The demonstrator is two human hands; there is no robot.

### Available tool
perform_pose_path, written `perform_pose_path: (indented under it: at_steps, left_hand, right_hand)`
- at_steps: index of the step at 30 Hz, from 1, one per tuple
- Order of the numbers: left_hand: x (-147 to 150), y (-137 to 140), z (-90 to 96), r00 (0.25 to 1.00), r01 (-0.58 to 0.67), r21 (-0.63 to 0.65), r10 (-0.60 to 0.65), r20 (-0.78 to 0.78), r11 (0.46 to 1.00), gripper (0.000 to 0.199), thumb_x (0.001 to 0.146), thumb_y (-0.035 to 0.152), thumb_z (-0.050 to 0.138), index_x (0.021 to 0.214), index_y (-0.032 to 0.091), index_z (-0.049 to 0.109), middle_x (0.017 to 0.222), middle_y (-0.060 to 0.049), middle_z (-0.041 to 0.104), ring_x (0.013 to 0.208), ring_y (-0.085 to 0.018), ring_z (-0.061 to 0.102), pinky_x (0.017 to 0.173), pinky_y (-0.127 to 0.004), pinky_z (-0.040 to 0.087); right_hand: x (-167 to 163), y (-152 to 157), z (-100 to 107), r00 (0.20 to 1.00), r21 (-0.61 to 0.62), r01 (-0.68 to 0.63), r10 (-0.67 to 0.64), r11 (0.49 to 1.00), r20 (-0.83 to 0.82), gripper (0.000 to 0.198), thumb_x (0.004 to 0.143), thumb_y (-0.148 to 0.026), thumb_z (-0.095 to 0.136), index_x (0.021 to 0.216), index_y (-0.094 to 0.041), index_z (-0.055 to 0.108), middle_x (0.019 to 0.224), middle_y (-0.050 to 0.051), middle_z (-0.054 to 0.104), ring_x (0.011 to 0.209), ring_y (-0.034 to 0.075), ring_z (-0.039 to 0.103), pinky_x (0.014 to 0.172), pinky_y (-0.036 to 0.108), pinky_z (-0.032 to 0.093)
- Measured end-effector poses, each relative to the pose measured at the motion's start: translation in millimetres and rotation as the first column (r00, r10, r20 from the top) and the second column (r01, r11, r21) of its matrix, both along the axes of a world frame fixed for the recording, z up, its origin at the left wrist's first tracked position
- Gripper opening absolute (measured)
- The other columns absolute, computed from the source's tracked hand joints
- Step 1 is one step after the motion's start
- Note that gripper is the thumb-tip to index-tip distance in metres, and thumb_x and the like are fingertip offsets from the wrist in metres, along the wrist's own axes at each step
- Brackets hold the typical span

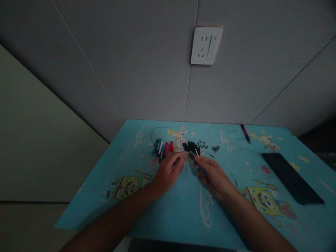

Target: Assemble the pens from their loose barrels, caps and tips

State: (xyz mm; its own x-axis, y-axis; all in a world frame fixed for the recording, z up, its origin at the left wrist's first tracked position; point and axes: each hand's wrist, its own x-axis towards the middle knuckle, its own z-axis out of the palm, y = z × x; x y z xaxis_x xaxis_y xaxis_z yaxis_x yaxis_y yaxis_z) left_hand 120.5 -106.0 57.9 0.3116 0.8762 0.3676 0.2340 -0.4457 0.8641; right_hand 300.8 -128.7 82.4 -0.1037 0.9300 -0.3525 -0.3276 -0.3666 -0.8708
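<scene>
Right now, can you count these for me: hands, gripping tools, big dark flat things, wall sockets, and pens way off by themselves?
Left hand and right hand: 2
Pliers-like tool: 1
Dark flat piece: 1
Wall socket: 1
Pen off by itself: 1
Total: 6

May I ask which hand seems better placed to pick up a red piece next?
Probably the left hand: it is closer to the red pieces, and the right hand is holding a plier-like tool.
</scene>
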Motion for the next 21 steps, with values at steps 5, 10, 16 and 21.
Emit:
perform_pose_path:
  at_steps: [5, 10, 16, 21]
  left_hand:
    - [-1.0, 4.2, -1.4, 0.991, 0.046, 0.130, -0.029, -0.128, 0.990, 0.026, 0.096, 0.022, 0.050, 0.119, 0.019, 0.062, 0.106, -0.008, 0.066, 0.098, -0.018, 0.061, 0.089, -0.031, 0.047]
    - [-2.6, 6.6, -1.6, 0.967, 0.105, 0.150, -0.066, -0.246, 0.983, 0.023, 0.096, 0.022, 0.051, 0.115, 0.020, 0.062, 0.103, -0.007, 0.065, 0.098, -0.018, 0.061, 0.089, -0.031, 0.047]
    - [-1.3, 8.0, -3.9, 0.981, 0.084, 0.037, -0.076, -0.178, 0.996, 0.020, 0.093, 0.025, 0.054, 0.109, 0.020, 0.065, 0.097, -0.006, 0.067, 0.090, -0.018, 0.062, 0.082, -0.030, 0.048]
    - [1.8, 7.8, -9.3, 0.999, 0.042, -0.242, -0.034, 0.040, 0.969, 0.024, 0.093, 0.031, 0.053, 0.109, 0.017, 0.064, 0.073, 0.000, 0.062, 0.063, -0.013, 0.058, 0.060, -0.023, 0.046]
  right_hand:
    - [3.7, 0.6, -3.5, 0.979, 0.062, -0.109, 0.096, 0.992, 0.177, 0.031, 0.078, -0.047, 0.072, 0.076, -0.016, 0.068, 0.051, -0.006, 0.046, 0.042, 0.006, 0.030, 0.040, 0.021, 0.020]
    - [7.7, 5.6, -6.3, 0.935, 0.191, -0.109, 0.036, 0.976, 0.352, 0.032, 0.079, -0.045, 0.071, 0.093, -0.017, 0.071, 0.074, 0.001, 0.065, 0.064, 0.014, 0.055, 0.060, 0.025, 0.042]
    - [12.2, 6.6, -3.4, 0.817, 0.432, -0.022, -0.233, 0.902, 0.528, 0.031, 0.093, -0.044, 0.052, 0.091, -0.019, 0.070, 0.075, 0.002, 0.065, 0.073, 0.018, 0.058, 0.069, 0.029, 0.044]
    - [15.7, 0.6, 11.7, 0.776, 0.566, 0.150, -0.451, 0.811, 0.441, 0.033, 0.096, -0.045, 0.046, 0.096, -0.021, 0.069, 0.089, 0.003, 0.064, 0.079, 0.017, 0.057, 0.073, 0.029, 0.043]
